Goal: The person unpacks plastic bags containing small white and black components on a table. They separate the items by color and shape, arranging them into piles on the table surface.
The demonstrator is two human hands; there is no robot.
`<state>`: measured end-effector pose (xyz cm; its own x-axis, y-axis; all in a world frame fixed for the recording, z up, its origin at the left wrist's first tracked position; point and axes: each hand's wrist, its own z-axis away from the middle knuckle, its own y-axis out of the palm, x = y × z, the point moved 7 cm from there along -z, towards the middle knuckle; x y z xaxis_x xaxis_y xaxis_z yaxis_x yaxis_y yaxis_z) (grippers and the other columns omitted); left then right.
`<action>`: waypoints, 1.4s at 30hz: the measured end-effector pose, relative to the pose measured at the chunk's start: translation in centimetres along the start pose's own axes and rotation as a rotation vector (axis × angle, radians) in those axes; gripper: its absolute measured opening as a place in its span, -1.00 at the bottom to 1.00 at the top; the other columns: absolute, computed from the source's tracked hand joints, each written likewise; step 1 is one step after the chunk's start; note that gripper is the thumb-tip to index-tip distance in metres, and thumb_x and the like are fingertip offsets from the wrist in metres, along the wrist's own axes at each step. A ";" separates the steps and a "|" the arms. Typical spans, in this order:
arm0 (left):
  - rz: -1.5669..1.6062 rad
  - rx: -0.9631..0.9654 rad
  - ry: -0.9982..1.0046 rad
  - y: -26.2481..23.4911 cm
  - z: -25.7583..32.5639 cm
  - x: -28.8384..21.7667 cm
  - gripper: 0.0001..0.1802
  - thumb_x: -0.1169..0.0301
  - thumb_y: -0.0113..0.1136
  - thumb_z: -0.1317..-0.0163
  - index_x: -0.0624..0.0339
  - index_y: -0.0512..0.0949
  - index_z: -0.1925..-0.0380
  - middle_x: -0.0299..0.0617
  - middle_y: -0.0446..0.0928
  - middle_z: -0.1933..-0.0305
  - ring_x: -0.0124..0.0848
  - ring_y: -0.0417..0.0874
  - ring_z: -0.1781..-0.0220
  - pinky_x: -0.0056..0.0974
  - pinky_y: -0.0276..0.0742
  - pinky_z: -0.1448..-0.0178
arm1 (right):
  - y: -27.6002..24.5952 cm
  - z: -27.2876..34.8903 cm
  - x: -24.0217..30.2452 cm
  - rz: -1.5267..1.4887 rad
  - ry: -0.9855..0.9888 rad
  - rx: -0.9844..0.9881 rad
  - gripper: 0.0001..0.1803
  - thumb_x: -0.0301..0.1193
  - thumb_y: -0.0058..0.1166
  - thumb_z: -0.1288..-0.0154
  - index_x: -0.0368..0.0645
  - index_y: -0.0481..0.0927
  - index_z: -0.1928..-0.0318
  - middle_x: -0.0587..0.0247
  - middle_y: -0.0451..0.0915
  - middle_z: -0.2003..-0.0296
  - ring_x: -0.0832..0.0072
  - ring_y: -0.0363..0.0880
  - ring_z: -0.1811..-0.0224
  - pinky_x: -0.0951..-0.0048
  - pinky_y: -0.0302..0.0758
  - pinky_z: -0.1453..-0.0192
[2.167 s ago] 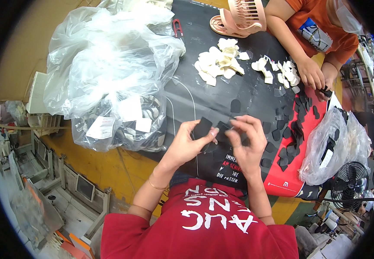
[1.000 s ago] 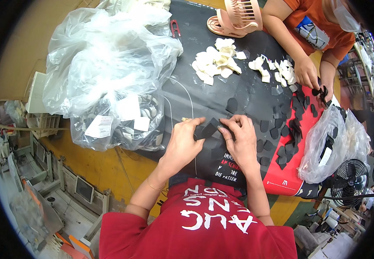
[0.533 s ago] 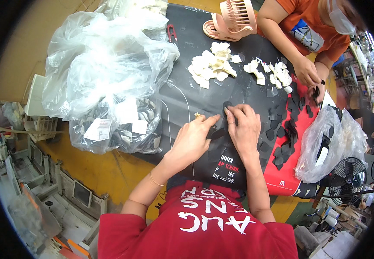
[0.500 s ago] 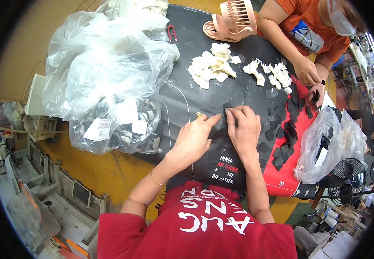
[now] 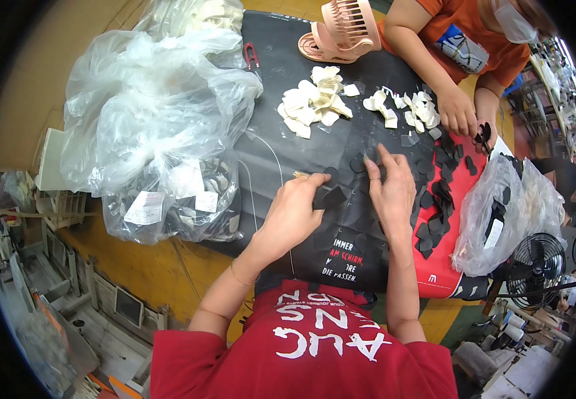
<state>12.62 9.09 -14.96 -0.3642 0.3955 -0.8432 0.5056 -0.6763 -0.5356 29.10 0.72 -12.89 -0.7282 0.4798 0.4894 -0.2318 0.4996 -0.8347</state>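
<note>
My left hand (image 5: 293,207) is closed, its thumb and fingers pinching a few small black rounded cut pieces (image 5: 330,197) just above the dark table cover. To the right, my right hand (image 5: 393,189) has its fingers apart, thumb and index fingertips at loose black pieces (image 5: 357,163) lying on the cover; I see nothing gripped in it. More black pieces (image 5: 441,199) lie scattered in a band beyond that hand, partly on the red part of the cover.
Cream-coloured pieces (image 5: 314,100) are heaped at the far side, near a pink plastic basket-like holder (image 5: 344,33) and red-handled snips (image 5: 252,58). Clear bags (image 5: 161,133) fill the left side; another bag (image 5: 491,226) sits at right. A co-worker's hands (image 5: 481,126) hold black pieces at the far right.
My hands have moved apart; the left now holds black pieces away from the right. My right hand's fingers have spread. The view has shifted slightly.
</note>
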 end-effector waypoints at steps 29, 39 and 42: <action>0.409 0.322 -0.008 0.2 4.4 -2.2 -0.68 0.66 0.09 -0.05 0.32 0.65 0.16 -0.10 0.60 0.41 -0.31 0.59 0.32 -0.25 0.47 0.04 | -8.0 5.7 0.4 -0.873 0.131 -0.434 -0.93 -0.58 0.12 -0.41 -0.32 0.57 0.15 0.21 0.57 0.21 0.55 0.54 0.28 0.58 0.47 0.13; 0.232 -0.058 -0.129 -4.3 5.5 0.2 -0.64 0.58 0.24 -0.20 0.21 0.61 -0.04 -0.24 0.53 0.47 -0.56 0.46 0.42 -0.39 0.45 0.22 | 1.0 7.8 3.4 0.051 -0.365 0.104 -0.77 -0.43 0.33 -0.15 -0.16 0.73 0.15 0.32 0.59 0.27 0.38 0.52 0.28 0.33 0.37 0.26; 0.302 -0.016 -0.125 -2.8 5.3 -0.3 -0.57 0.58 0.25 -0.18 0.20 0.57 -0.10 -0.23 0.54 0.46 -0.51 0.50 0.42 -0.36 0.47 0.19 | -0.7 8.0 3.7 -0.064 -0.305 0.087 -0.72 -0.44 0.36 -0.14 -0.20 0.72 0.10 0.27 0.59 0.27 0.42 0.53 0.31 0.37 0.41 0.27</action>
<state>7.16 7.59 -12.97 -0.2887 0.0989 -0.9523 0.6170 -0.7414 -0.2640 21.35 -3.63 -12.54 -0.8672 0.2046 0.4539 -0.3279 0.4514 -0.8299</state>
